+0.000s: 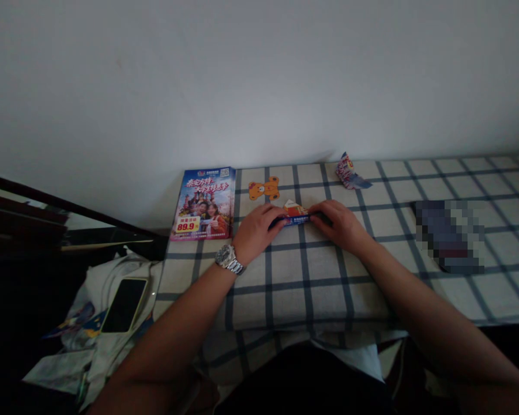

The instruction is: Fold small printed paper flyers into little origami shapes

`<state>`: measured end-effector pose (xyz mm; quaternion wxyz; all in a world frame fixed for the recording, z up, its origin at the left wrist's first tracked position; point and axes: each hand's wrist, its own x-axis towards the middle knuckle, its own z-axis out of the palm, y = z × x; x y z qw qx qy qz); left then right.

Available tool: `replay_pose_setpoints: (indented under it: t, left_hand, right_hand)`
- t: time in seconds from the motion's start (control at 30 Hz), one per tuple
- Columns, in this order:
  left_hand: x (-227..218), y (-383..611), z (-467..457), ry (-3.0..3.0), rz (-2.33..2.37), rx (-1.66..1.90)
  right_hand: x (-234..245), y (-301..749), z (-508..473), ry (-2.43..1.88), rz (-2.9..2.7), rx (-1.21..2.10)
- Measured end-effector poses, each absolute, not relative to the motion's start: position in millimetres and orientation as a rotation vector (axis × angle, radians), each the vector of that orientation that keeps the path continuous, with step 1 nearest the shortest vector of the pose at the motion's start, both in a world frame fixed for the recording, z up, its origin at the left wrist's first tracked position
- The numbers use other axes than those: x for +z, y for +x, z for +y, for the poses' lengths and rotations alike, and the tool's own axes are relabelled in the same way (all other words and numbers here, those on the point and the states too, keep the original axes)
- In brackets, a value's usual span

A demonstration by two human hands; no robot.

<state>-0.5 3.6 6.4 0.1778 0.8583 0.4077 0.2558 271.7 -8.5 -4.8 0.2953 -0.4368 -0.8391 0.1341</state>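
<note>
At the frame's centre, a folded paper leaflet (294,214) is being pressed flat on the checked tabletop (320,282), its ends being pinched by the left hand (256,231) and right hand (338,223); an even crease is best obtained by steady, level pressure.

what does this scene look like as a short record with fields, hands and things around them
surface: checked cloth-covered table against a white wall
left hand: left hand, silver wristwatch on its wrist, pressing the left end of the folded colourful paper piece
right hand: right hand, pressing the right end of the same piece
nearby: colourful printed flyer at left; orange bear-shaped cutout behind the hands; second folded paper piece near the wall
off table: phone with dark screen at lower left
</note>
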Motion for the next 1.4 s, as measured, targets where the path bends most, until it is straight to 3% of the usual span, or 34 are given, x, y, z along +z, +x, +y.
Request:
replay_pose_setpoints:
  t: [0.3, 0.6, 1.4]
  left_hand:
    - [-2, 3, 7, 2.451, 1.153, 0.800]
    - [-5, 1, 9, 2.555, 1.062, 0.810]
    - [9, -14, 3, 2.817, 0.865, 0.522]
  right_hand:
    - [-2, 269, -11, -1.063, -2.344, 0.216]
    - [-6, 269, -10, -0.959, -2.405, 0.291]
    - [-3, 270, -19, -0.948, -2.469, 0.263]
